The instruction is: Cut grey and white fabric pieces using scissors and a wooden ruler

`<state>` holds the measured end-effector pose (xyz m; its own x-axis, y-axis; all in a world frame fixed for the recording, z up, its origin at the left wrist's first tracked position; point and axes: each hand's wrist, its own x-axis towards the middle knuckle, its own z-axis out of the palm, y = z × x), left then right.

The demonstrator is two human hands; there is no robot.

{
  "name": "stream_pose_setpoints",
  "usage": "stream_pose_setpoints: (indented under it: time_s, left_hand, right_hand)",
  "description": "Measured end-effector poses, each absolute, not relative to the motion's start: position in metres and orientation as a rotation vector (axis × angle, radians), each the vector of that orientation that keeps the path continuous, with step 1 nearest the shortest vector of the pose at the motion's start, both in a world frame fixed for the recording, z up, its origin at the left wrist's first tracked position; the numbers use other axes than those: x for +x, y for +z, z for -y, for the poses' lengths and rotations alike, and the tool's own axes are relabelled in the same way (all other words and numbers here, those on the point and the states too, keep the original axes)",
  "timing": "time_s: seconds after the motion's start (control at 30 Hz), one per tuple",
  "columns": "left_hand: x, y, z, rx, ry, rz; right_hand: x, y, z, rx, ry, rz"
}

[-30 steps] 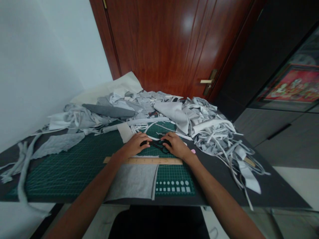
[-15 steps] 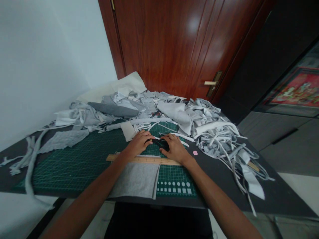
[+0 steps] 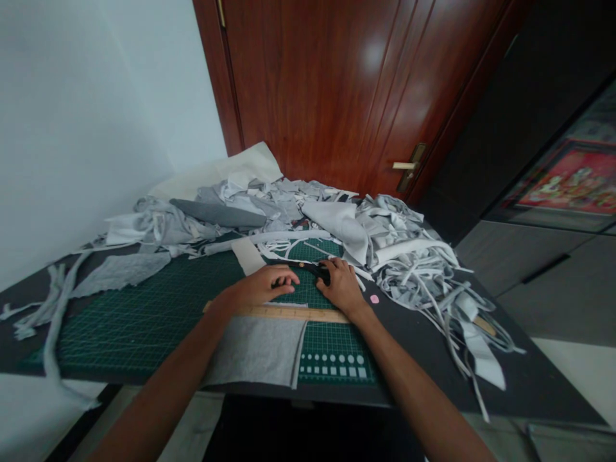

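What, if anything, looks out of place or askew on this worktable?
The long gray fabric strip at far left: its end droops over the front edge of the dark table, while most offcuts lie heaped at the back and right.

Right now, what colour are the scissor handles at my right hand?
The scissor handles are black, best seen in the head view.
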<state>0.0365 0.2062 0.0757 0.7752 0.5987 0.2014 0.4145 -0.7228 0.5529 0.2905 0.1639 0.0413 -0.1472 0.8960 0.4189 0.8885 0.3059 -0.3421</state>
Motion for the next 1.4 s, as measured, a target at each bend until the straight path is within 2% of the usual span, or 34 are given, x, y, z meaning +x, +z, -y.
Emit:
stream_pose_setpoints:
  time_s: [0.13,0.33,0.43,0.87,1.4]
  left_hand:
    - [0.042,0.080,-0.193,2.461,0.277,-0.593]
    - [0.047,0.078,-0.193,2.477,0.299,-0.590]
    - [0.046,0.077,-0.193,2.465,0.342,-0.620]
    - [0.049,0.076,-0.188,2.421,0.369,-0.682]
    - [0.051,0.073,-0.191,2.493,0.320,-0.691]
  right_hand:
    - [0.301,0.048,-0.163,-1.494,0.025,2.029]
    - [0.299,0.057,-0.162,-0.985,0.287,2.279]
    - [0.294,0.057,-0.161,-0.890,0.402,2.400]
    - [0.287,0.070,-0.145,-1.009,0.443,2.500]
    - [0.276,0.074,-0.139,-1.085,0.329,2.529]
